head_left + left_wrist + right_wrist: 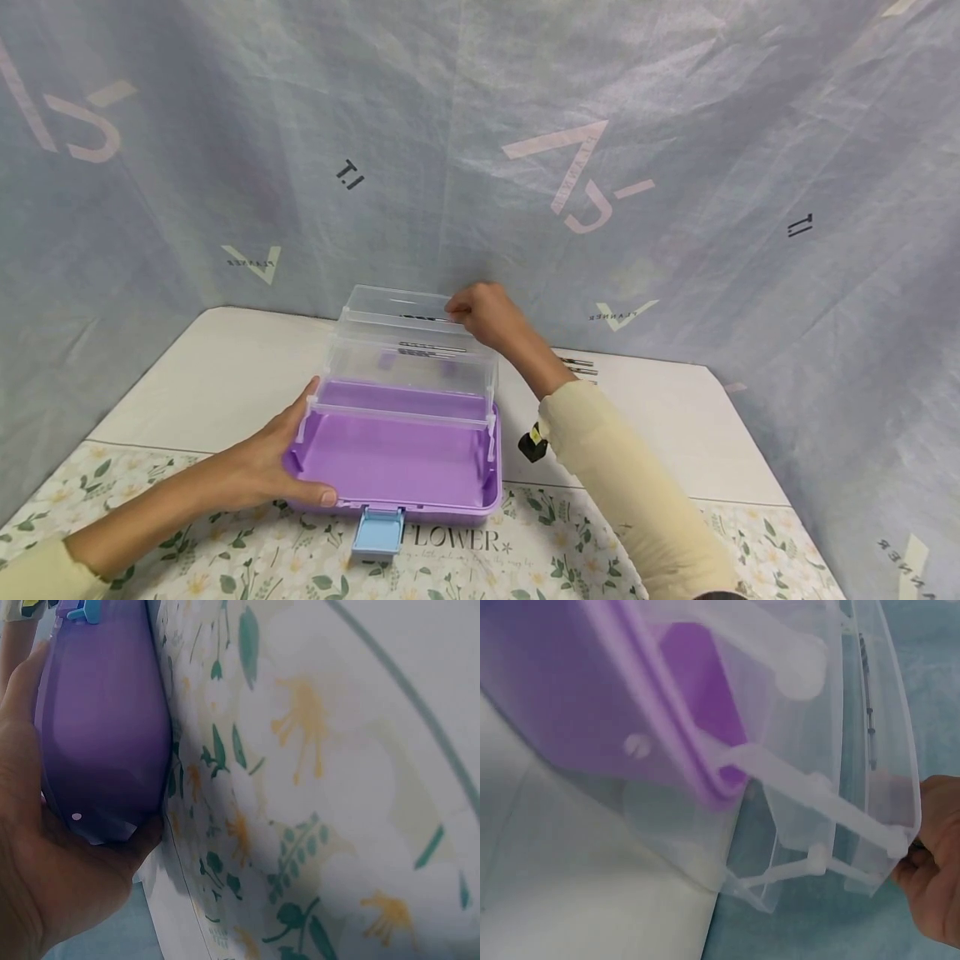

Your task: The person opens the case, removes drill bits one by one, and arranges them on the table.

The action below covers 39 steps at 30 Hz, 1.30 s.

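A purple storage box (397, 450) stands unfolded, with clear tiered trays (408, 367) raised above its base and a light blue latch (378, 532) hanging at the front. My left hand (262, 467) grips the box's left end, thumb on the front rim and fingers along the side. In the left wrist view that hand (67, 885) curls round the purple end. Dark drill bits (431, 350) lie in the middle tray, others in the top tray. At the top tray's right end, my right hand (487, 315) pinches what looks like a drill bit, mostly hidden by the fingers.
More drill bits (577, 367) lie on the white tabletop (637, 433), right of the box and partly behind the right forearm. A floral cloth (525, 567) covers the front. Grey-blue sheeting (420, 167) hangs close behind the trays. A small black device (533, 443) sits beside the right sleeve.
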Each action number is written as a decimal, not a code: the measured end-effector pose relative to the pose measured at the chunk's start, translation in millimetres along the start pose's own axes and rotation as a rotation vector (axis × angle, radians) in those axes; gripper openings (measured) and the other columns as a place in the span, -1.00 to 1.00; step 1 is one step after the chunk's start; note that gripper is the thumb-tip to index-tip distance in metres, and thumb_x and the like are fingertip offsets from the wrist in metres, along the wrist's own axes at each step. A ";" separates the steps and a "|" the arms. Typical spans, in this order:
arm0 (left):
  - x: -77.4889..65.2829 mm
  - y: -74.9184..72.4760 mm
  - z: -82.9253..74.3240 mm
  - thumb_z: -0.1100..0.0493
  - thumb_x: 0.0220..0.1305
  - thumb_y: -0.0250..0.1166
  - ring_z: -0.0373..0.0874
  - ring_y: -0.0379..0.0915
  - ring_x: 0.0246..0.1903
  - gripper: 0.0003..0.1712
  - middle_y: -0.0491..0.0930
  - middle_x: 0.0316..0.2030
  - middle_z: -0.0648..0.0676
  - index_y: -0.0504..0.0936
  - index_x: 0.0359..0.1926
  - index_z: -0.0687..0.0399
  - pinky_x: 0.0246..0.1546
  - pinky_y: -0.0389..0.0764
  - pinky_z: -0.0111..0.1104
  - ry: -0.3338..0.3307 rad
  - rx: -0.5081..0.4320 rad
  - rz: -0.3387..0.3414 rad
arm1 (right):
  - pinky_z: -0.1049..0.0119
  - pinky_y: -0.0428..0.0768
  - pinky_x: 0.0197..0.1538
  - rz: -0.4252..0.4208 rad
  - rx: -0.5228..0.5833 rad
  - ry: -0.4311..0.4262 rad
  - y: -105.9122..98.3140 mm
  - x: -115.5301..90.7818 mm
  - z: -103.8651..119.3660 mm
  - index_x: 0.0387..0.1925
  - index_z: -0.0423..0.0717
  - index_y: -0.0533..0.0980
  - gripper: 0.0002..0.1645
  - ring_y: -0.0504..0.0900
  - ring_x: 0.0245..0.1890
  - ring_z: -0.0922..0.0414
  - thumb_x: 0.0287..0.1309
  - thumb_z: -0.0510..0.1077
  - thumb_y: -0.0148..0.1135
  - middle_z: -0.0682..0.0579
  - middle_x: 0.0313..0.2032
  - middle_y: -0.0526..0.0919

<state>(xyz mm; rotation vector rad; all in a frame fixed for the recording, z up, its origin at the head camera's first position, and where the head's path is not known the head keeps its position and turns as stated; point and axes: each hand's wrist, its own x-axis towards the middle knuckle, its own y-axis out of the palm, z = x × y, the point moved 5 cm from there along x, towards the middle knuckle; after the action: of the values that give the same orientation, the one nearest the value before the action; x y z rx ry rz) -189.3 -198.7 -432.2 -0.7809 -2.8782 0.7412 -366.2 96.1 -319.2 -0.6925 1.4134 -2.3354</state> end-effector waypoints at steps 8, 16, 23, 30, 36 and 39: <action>-1.5 -1.3 -0.4 0.06 0.15 0.78 0.13 0.65 0.25 0.87 -0.08 0.66 0.64 -0.72 0.79 -0.22 0.12 0.72 -0.38 -0.003 -0.012 0.001 | 0.15 0.85 0.17 0.016 0.000 0.009 6.6 13.4 3.1 0.00 -0.22 0.88 -0.80 0.92 0.03 -0.01 0.45 -0.34 0.46 -0.09 -0.06 0.95; 0.0 -0.8 -0.3 0.08 0.15 0.77 0.12 0.67 0.24 0.87 0.00 0.63 0.62 -0.73 0.79 -0.16 0.13 0.75 -0.33 -0.001 -0.032 0.010 | 0.16 0.84 0.17 0.066 0.008 0.034 7.0 15.3 6.8 -0.05 -0.20 0.89 -0.80 0.91 0.03 -0.03 0.50 -0.37 0.39 -0.11 -0.05 0.95; 0.5 0.4 -1.0 0.04 0.14 0.78 0.11 0.65 0.25 0.87 -0.04 0.66 0.64 -0.70 0.80 -0.12 0.22 0.73 -0.05 0.003 -0.001 0.003 | 0.12 0.79 0.30 0.094 -0.086 -0.014 12.1 12.3 9.2 0.11 -0.22 0.83 -0.70 0.83 0.19 -0.09 0.56 -0.39 0.26 -0.15 0.09 0.90; 0.2 0.3 -0.9 0.05 0.14 0.78 0.11 0.66 0.25 0.88 -0.05 0.66 0.64 -0.71 0.80 -0.10 0.20 0.75 -0.12 0.006 -0.011 0.005 | 0.05 0.73 0.37 0.052 -0.081 -0.041 11.1 9.7 9.9 0.15 -0.31 0.77 -0.70 0.74 0.27 -0.17 0.59 -0.41 0.21 -0.23 0.14 0.84; 0.0 0.6 -1.4 0.08 0.15 0.78 0.11 0.68 0.23 0.87 -0.03 0.63 0.65 -0.73 0.79 -0.11 0.15 0.77 -0.23 0.008 -0.041 0.011 | 0.01 0.74 0.33 0.007 -0.053 -0.047 4.3 5.1 7.3 0.13 -0.30 0.77 -0.71 0.78 0.19 -0.15 0.65 -0.38 0.18 -0.22 0.11 0.86; -0.1 0.2 -1.1 0.08 0.15 0.77 0.13 0.67 0.23 0.87 -0.02 0.64 0.64 -0.72 0.79 -0.12 0.14 0.76 -0.27 0.009 -0.044 0.011 | 0.01 0.76 0.29 -0.004 -0.028 -0.044 -1.1 0.4 6.1 0.13 -0.29 0.77 -0.72 0.81 0.15 -0.13 0.66 -0.36 0.17 -0.21 0.10 0.87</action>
<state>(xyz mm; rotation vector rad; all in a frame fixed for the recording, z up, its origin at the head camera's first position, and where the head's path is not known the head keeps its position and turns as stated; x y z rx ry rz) -188.9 -198.1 -431.3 -0.8030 -2.8942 0.6756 -363.2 91.9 -315.7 -0.7514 1.4299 -2.2929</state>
